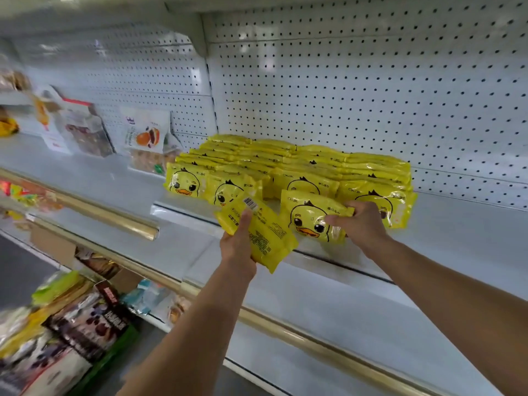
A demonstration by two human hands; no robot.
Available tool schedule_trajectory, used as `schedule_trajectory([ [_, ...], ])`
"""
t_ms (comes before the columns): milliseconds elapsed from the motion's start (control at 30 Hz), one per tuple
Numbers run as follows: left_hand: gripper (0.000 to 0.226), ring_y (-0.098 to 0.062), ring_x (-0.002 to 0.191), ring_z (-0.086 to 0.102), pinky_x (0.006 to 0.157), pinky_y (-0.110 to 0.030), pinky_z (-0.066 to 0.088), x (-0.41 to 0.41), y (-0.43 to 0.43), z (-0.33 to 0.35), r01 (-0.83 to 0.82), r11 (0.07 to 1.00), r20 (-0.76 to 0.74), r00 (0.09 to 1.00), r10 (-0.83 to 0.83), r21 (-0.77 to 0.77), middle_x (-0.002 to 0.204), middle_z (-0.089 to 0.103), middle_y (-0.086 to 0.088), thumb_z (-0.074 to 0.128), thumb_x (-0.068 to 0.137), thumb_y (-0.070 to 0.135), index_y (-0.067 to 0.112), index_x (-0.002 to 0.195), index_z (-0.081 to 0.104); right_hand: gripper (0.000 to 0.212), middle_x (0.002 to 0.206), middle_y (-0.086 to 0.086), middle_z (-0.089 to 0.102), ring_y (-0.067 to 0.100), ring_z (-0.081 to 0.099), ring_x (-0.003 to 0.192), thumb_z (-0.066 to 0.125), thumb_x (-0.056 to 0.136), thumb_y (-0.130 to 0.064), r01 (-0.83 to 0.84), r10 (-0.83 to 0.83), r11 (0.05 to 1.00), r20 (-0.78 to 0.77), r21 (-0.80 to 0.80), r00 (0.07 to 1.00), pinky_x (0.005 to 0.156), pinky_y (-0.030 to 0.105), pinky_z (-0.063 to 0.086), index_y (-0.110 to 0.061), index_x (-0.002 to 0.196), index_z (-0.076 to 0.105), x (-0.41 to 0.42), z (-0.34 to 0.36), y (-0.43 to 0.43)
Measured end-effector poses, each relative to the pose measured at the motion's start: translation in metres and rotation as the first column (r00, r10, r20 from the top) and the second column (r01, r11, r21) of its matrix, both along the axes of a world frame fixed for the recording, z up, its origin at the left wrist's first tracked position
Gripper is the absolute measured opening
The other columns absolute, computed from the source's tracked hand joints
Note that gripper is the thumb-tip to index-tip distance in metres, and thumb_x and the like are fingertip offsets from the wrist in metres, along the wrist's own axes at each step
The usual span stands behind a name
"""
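Stands at a white shelf [457, 232], both arms stretched forward. Holds a yellow packet [268, 241] in the left hand [238, 244] — printed back and barcode facing up, tilted, lower end toward the camera. Presses the thumb along the upper face, tip just below the barcode; other fingers curled underneath, mostly out of sight. Has this packet raised over the front lip of the shelf, just left of a second one and overlapping its lower left edge.

Grips that duck-face packet [308, 221] with the right hand [364, 224]: fingers curled over the top right corner, thumb laid across the front. Packet upright, duck face toward the camera, at the front of the shelf — cannot tell whether its lower edge touches the surface.

Directly behind, rows of matching yellow duck packets [285, 161], standing on edge in several columns back to the pegboard wall [371, 81]. Further left on the same shelf, a few pale snack bags [145, 135], leaning and blurred. Below and to the left, a gold rail [128, 224]. On a lower shelf at bottom left, dark mixed packets [91, 318], too blurred to read.
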State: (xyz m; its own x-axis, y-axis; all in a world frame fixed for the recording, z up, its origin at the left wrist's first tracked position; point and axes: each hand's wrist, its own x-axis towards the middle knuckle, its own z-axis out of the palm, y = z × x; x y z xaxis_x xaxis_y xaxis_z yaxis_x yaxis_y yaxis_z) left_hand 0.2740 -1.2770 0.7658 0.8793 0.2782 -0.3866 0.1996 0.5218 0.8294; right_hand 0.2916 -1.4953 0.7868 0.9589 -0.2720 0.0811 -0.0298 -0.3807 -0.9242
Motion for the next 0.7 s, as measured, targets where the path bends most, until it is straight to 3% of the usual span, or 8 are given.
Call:
schedule_trajectory([
  [133, 0.045, -0.035, 0.104, 0.064, 0.094, -0.059, 0.05, 0.013, 0.004, -0.007, 0.002, 1.0, -0.004, 1.0, -0.002, 0.004, 0.114, 0.067, -0.011, 0.068, 0.088, 0.041, 0.02, 0.126, 0.056, 0.067, 0.118, 0.016, 0.065, 0.033, 0.064, 0.103, 0.088, 0.067, -0.026, 0.046, -0.047, 0.996, -0.014, -0.075, 0.999, 0.087, 0.05, 0.054, -0.001, 0.124, 0.061, 0.032, -0.012, 0.011],
  [300, 0.037, -0.035, 0.105, 0.064, 0.096, -0.059, 0.049, 0.031, 0.01, -0.008, 0.051, 0.999, -0.003, 0.999, -0.051, -0.004, 0.112, 0.068, -0.01, 0.068, 0.088, 0.039, 0.022, 0.119, 0.058, 0.067, 0.135, 0.015, 0.056, 0.031, 0.051, 0.125, 0.081, 0.074, -0.033, 0.081, -0.078, 0.964, 0.024, -0.255, 0.997, 0.099, 0.04, 0.041, -0.007, 0.131, 0.057, 0.062, -0.012, 0.025],
  [433, 0.028, -0.033, 0.102, 0.066, 0.095, -0.058, 0.051, 0.039, 0.014, -0.005, 0.099, 0.995, 0.01, 0.995, -0.098, -0.021, 0.11, 0.07, -0.01, 0.068, 0.089, 0.038, 0.024, 0.112, 0.06, 0.063, 0.138, 0.008, 0.055, 0.03, 0.049, 0.126, 0.074, 0.08, -0.043, 0.123, -0.147, 0.892, -0.022, -0.434, 0.989, 0.093, 0.039, 0.041, -0.016, 0.134, 0.054, 0.072, -0.004, 0.034],
  [700, 0.047, -0.033, 0.102, 0.067, 0.093, -0.055, 0.053, 0.043, 0.017, -0.004, 0.135, 0.989, -0.02, 0.99, -0.136, -0.055, 0.113, 0.07, -0.011, 0.062, 0.09, 0.049, 0.019, 0.126, 0.059, 0.054, 0.122, 0.005, 0.061, 0.029, 0.059, 0.109, 0.075, 0.078, -0.046, 0.172, -0.18, 0.762, 0.05, -0.625, 0.982, 0.072, 0.031, 0.034, -0.018, 0.121, 0.055, 0.075, -0.003, 0.037],
])
